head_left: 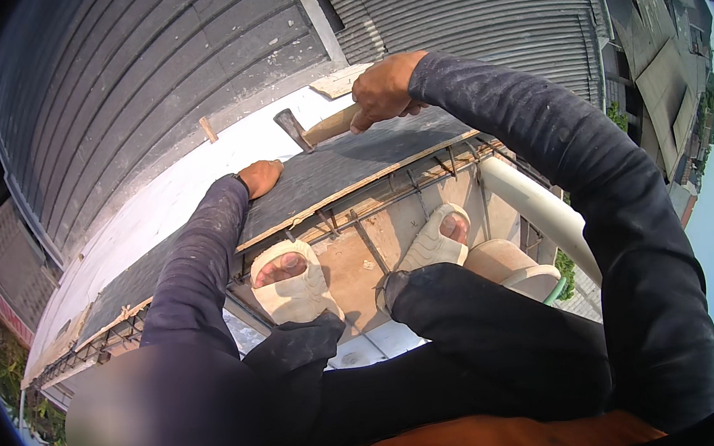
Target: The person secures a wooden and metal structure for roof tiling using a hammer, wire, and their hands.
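Note:
My right hand is wrapped round the wooden handle of a hammer. Its dark metal head, at the left end, is over the dark board; I cannot tell whether it touches. To the left of the hammer, my left hand rests low on the same board, fingers drawn together. Whatever those fingers may hold is hidden. Dark sleeves cover both arms, and a dark band circles the left wrist. The board is long, with a pale layered edge facing me.
Steel rods stick out under the board's edge. My sandalled feet stand on a brown plank above a drop. A white pipe and a pale bucket are at the right. Beyond the white strip lie corrugated roofs.

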`<state>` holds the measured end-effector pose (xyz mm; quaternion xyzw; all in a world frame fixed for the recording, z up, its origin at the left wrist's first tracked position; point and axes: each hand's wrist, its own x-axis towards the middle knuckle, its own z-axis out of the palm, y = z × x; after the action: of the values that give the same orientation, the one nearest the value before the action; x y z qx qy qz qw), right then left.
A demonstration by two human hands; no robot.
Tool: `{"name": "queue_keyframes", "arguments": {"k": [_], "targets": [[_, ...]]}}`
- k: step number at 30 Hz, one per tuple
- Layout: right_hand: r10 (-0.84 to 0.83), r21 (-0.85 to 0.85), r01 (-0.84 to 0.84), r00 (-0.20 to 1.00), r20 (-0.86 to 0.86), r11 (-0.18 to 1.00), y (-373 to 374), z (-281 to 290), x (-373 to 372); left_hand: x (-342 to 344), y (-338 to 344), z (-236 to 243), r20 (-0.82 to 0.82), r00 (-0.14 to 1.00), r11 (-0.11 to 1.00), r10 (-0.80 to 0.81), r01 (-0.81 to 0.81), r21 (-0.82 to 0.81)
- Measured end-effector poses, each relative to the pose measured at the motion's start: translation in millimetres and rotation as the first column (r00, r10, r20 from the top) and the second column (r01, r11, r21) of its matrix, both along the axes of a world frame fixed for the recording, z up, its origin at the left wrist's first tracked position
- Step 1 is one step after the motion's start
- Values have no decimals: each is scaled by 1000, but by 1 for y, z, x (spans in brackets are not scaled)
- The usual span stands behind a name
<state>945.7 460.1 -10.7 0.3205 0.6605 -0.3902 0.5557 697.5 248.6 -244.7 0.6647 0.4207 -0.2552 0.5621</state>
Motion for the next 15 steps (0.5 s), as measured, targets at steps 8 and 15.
{"name": "queue_keyframes", "arguments": {"k": [8,15], "targets": [[-270,394,421,883,-384,817,83,103,92,12,14,12,-76,989,991,124,-127,-43],[-138,548,89,989,49,832,94,102,170,79,63,60,257,937,966,237,-255,41]]}}
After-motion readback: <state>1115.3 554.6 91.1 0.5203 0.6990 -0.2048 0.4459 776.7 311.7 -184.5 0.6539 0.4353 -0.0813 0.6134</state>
